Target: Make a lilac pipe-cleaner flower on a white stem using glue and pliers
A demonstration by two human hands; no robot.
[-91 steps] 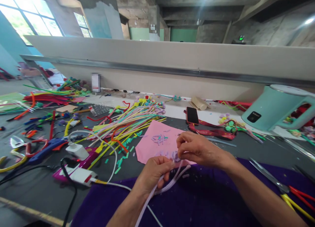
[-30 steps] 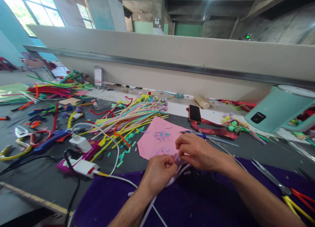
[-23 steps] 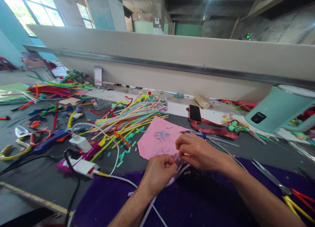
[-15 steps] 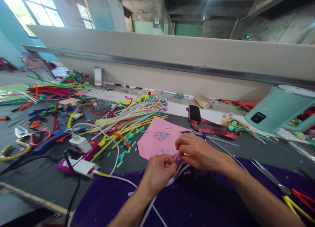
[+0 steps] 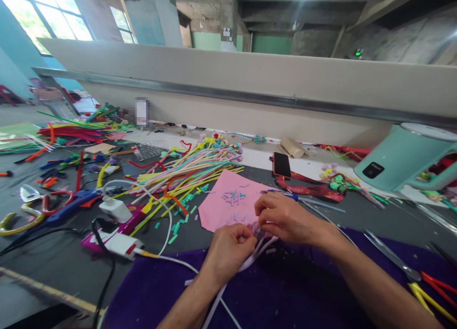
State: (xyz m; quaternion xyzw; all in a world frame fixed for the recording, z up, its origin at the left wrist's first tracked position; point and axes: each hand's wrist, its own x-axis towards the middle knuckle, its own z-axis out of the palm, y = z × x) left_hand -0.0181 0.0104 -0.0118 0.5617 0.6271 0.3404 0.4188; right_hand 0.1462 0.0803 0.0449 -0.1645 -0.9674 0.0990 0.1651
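Both hands meet at the near edge of a pink sheet (image 5: 214, 210), above a dark purple cloth (image 5: 278, 291). My left hand (image 5: 230, 250) is closed in a pinch on pale lilac pipe cleaners (image 5: 255, 256), whose long stems trail down toward me. My right hand (image 5: 280, 219) has its fingers curled and pinched on the bunched lilac top of the same pieces; the fingertips partly hide it. Short lilac cut bits (image 5: 233, 197) are scattered over the pink sheet. Just behind my right hand lies a blue-handled tool (image 5: 285, 194), partly covered.
Bundled coloured pipe cleaners (image 5: 193, 164) lie behind the sheet. A phone (image 5: 282, 164) with a red lanyard and a mint kettle (image 5: 403, 157) stand right. Scissors (image 5: 403, 264) lie at lower right. A charger cable (image 5: 171, 224) and a power strip (image 5: 135, 219) are left.
Both hands stay in nearly the same place on the lilac pipe cleaners. Only very slight finger movement and a small shift of the view show.
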